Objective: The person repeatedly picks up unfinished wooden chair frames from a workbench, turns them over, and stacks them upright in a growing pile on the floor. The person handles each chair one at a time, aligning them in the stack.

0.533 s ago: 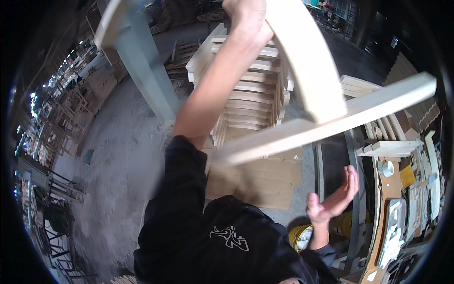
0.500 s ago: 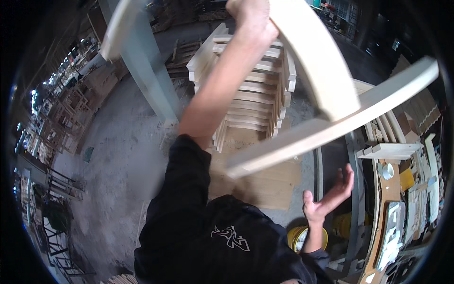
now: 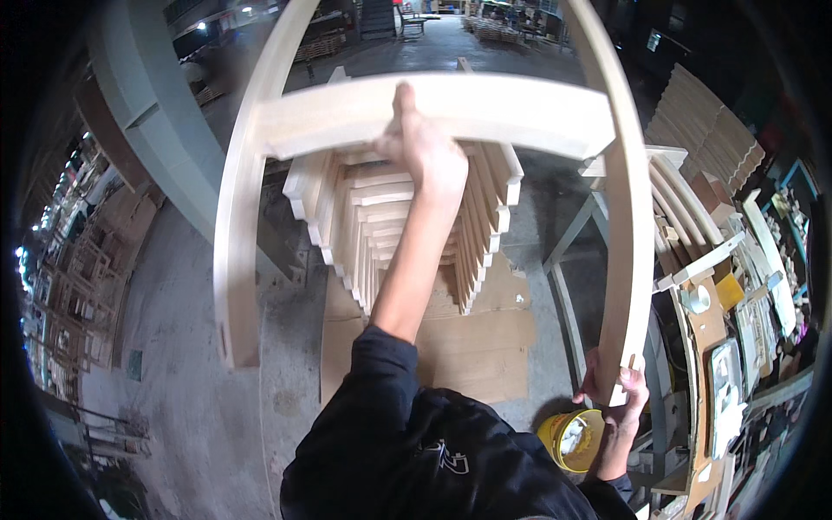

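A pale wooden frame (image 3: 511, 108) is held up before me, its curved crossbar joining two long side legs. My left hand (image 3: 425, 152) is closed round the middle of the crossbar, thumb lying on its near face. At the lower tip of the right leg (image 3: 628, 260), my right hand (image 3: 620, 390) is wrapped round the wood. The left leg (image 3: 238, 251) hangs free and is slightly blurred. Beyond and below the frame stands a nested stack of similar wooden frames (image 3: 386, 212), partly hidden by my left forearm.
A cardboard sheet (image 3: 477, 355) lies under the stack. Near my right hand stands a yellow bucket (image 3: 555, 433) with white stuff inside. A cluttered workbench (image 3: 711, 334) runs along the right, holding a white cup (image 3: 696, 299). A grey post (image 3: 165, 121) rises at left.
The frame has turned from a slant to face me squarely, its crossbar now level. My left hand came lower in view. My right hand, open and empty before, has taken hold of the right leg.
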`<state>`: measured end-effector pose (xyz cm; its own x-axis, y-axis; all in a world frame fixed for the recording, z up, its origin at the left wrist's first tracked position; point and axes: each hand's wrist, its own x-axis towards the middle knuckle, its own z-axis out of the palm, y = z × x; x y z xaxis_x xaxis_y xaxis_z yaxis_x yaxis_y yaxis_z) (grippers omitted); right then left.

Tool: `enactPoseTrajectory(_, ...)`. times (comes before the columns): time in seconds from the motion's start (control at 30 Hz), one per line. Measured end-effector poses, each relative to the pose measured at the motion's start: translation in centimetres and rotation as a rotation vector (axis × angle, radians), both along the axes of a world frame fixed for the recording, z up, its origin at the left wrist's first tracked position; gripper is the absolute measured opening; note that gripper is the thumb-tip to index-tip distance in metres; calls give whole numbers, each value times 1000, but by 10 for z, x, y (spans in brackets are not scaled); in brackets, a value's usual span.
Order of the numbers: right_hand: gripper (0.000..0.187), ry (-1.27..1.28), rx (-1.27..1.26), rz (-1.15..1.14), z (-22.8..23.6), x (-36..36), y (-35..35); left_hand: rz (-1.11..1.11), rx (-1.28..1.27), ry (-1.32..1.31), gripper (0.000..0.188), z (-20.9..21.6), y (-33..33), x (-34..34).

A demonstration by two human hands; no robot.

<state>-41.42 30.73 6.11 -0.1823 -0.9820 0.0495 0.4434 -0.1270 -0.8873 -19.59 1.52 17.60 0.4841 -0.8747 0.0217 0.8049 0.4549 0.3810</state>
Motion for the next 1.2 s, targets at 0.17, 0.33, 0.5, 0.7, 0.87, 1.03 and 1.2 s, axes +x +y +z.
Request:
enactPoseTrajectory(0.17, 58, -158, 250, -26, -10, 9, -38, -6, 27, -16, 59, -85, -54, 28)
enactPoseTrajectory(0.33, 55, -191, 380, -60, -18, 30, -72, 11, 168, -86, 60, -123, -85, 42)
enactPoseTrajectory(0.5, 52, -41, 317, -73, -11, 35, -102, 3, 236, -27, 60, -139, -110, 51)
enactPoseTrajectory(0.7, 58, -96, 432, -38, -27, 20, -136, 15, 206, -82, 64, -146, -135, 49)
enactPoseTrajectory(0.87, 64, -13, 401, -16, -15, 27, -190, -65, 397, -189, 49, -154, -170, 69)
enactPoseTrajectory(1.03, 84, 241, 218, -275, -9, 52, -202, -224, 76, -501, 44, -193, -109, 130)
enactPoseTrajectory(1.2, 74, 941, -57, -413, -32, 46, -167, 612, 370, -909, 45, -318, 66, 255)
